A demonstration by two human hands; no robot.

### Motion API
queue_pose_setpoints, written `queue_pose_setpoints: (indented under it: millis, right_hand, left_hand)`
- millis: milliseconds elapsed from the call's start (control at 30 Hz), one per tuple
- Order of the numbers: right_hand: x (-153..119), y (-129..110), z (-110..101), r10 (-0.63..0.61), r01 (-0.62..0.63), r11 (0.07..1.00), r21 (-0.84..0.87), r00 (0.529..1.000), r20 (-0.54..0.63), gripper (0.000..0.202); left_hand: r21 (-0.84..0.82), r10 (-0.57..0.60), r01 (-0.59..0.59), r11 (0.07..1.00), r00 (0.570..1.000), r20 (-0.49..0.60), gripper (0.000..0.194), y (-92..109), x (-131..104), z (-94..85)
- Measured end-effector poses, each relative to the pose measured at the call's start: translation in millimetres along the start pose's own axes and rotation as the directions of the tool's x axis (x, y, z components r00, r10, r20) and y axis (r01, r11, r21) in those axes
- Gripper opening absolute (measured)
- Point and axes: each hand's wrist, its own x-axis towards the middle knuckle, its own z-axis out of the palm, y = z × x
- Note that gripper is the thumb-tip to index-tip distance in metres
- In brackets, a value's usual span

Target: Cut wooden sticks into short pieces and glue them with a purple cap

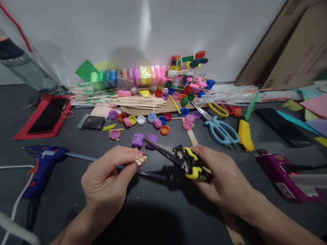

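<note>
Pinched between the thumb and forefinger of my left hand (106, 182) are several short, pale wooden sticks (141, 160), held in a small bundle with their ends showing. My right hand (224, 180) grips a pair of long-nose pliers (182, 161) by the black and yellow handles. The plier jaws point up and left, a little to the right of the sticks and apart from them. Just beyond the jaw tip lie purple plastic pieces (138, 140). A clear glue stick (155, 175) passes behind my left hand along the dark table (143, 217).
A blue glue gun (48, 166) with its cord lies left, near a phone (48, 115) on red sheet. Bottle caps (141, 120) and wooden skewers (140, 101) spread ahead. Blue scissors (222, 131), a yellow cutter (245, 136) and a magenta device (283, 170) lie right.
</note>
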Motion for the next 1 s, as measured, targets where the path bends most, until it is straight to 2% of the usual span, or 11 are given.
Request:
queue_pose_setpoints:
  millis: [100, 233, 633, 833, 1000]
  right_hand:
    - [3.4, -2.0, 1.0, 0.042, -0.042, 0.998, 0.045, 0.999, 0.009, 0.025]
    - [4.9, -6.6, 2.3, -0.001, -0.001, 0.998, 0.061, 1.0, 0.027, 0.034]
    - [-0.4, -5.3, 3.5, -0.034, 0.034, 0.997, -0.072, 0.999, 0.003, 0.029]
    - [2.2, -7.4, 4.0, 0.045, -0.048, 0.996, 0.069, 0.998, 0.042, 0.029]
    - [5.5, -9.6, 6.8, 0.022, -0.026, 0.997, 0.076, 0.998, 0.05, 0.029]
  left_hand:
    - [0.0, -0.002, 0.002, 1.0, 1.0, -0.012, 0.029, 1.2, 2.0, 0.6]
    - [0.049, 0.048, -0.047, 0.998, 0.998, -0.033, 0.028, 1.0, 3.3, -0.3]
    - [0.095, 0.052, -0.05, 0.994, 0.998, -0.022, 0.027, -1.1, -1.4, -1.2]
    - [0.029, -0.013, 0.014, 0.999, 1.0, -0.026, 0.026, 0.7, 0.1, -0.3]
    - [0.019, -0.01, 0.011, 1.0, 0.999, -0.046, 0.028, -1.2, -0.9, -0.3]
